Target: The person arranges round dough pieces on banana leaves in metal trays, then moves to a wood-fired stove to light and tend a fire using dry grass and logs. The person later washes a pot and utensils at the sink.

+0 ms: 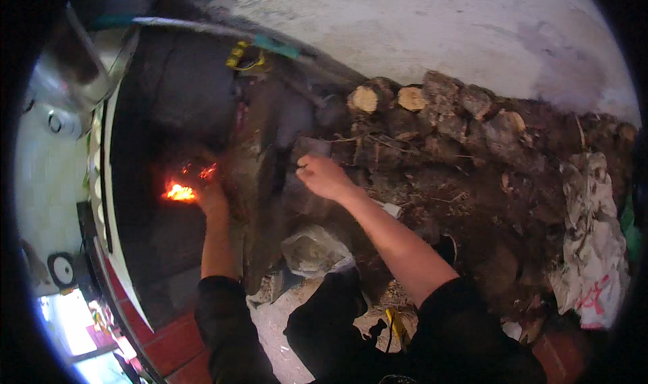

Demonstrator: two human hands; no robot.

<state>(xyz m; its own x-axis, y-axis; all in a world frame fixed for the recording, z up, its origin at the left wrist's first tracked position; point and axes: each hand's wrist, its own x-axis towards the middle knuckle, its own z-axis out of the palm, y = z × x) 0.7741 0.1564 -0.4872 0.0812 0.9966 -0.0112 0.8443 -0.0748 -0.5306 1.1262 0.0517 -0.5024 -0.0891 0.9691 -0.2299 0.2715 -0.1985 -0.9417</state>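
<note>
My left hand [210, 189] reaches into the dark opening of a fireplace or stove, right beside a small fire with glowing flames [179, 192]. Its fingers are dim and blurred, so what they hold, if anything, is hidden. A second patch of embers [207, 171] glows close to the fingertips. My right hand [321, 176] is raised in front of the log pile with its fingers curled together; whether something small is between them cannot be told. Below it on the floor stands a crumpled, translucent plastic bag [316, 252].
Stacked logs [364, 99] line the pale wall on the right, with twigs and bark in front. A whitish sack [590, 242] with red marks lies at the far right. Yellow cord [245, 62] is near the top. Red tiles [177, 343] edge the lower left.
</note>
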